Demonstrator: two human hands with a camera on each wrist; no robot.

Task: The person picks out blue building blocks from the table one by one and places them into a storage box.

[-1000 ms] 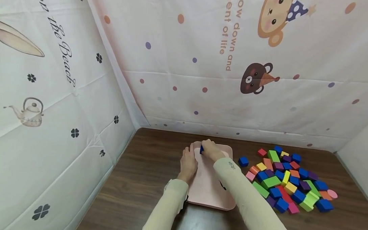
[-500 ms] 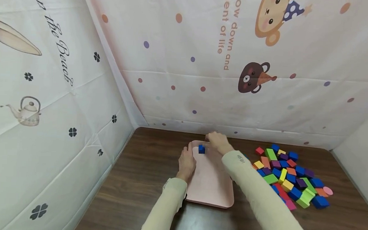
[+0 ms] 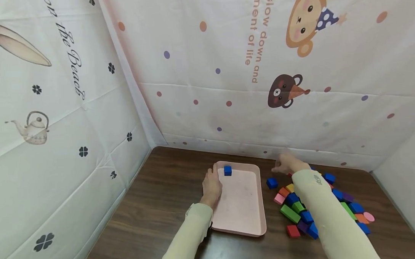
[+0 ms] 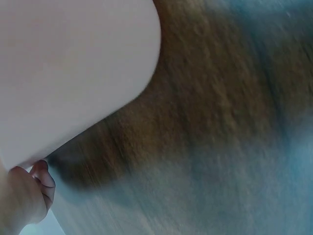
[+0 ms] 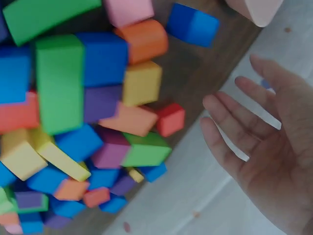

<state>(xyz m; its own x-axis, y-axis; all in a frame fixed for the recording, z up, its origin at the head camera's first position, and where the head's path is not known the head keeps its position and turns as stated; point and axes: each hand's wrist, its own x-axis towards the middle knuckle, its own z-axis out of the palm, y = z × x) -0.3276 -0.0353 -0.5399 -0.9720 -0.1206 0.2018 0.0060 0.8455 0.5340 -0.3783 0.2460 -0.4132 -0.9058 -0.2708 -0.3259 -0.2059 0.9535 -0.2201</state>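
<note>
A pink rectangular tray point(image 3: 240, 203) lies on the brown table, with one blue block point(image 3: 228, 170) in its far left corner. My left hand point(image 3: 211, 186) holds the tray's left side; in the left wrist view, curled fingers point(image 4: 44, 181) touch the tray's outer edge. Beyond the tray's right side, my right hand point(image 3: 288, 163) hovers over the far end of the block pile. Its fingers are spread and hold nothing in the right wrist view. A single blue block point(image 3: 272, 183) lies between tray and pile, just nearer than that hand.
The pile of colourful blocks, including a long green block point(image 3: 290, 214) and a red block point(image 3: 293, 231), covers the table's right part. My right sleeve hides some of it. Printed white cloth point(image 3: 194, 113) hangs at the back and sides.
My right hand has let go of the blue block in the tray's far left corner and moved right, out over the pile. My left hand has stayed at the tray's side.
</note>
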